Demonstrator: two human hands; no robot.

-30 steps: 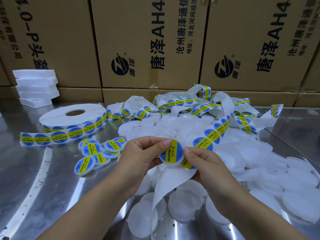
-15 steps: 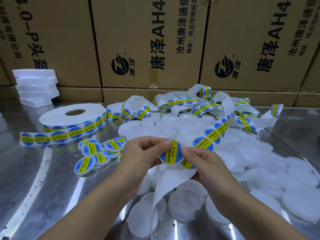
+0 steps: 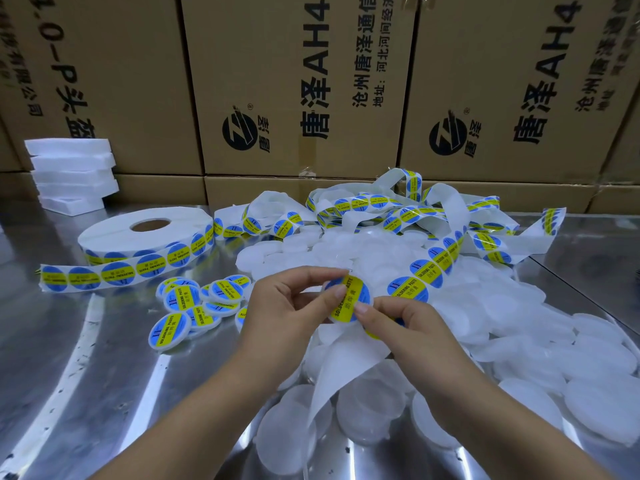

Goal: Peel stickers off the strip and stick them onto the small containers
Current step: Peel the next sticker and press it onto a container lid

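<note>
Three cartons (image 3: 298,81): we see brown printed boxes in a row behind the sticker roll (image 3: 114,233), closing off the back.
Steel table (image 3: 69,358): the shiny surface on which the roll lies flat.
Blank containers (image 3: 519,323): a wide heap of white round tubs to the right of the roll, spreading toward us.
Sticker strip (image 3: 446,216): it loops in a tangle right of the roll, over the heap, and runs down into the right hand. Bare backing hangs below the hands.
Foam stack (image 3: 72,174): white slabs piled behind and left of the roll, against the cartons.
Labelled containers (image 3: 194,306): a small cluster in front of the roll, some overlapping.
Left hand (image 3: 284,313): in front and right of the roll. We see its thumb and fingers pinching the held container (image 3: 348,303).
Right hand (image 3: 408,327): beyond the left hand from the roll, fingers curled round the strip, thumb tip on the sticker's lower edge.
Held container: raised above the heap, face tilted toward us.
Sticker (image 3: 353,292): blue and yellow, reading SOLDERING PASTE, on that face. We cannot tell whether it is fully pressed down.
</note>
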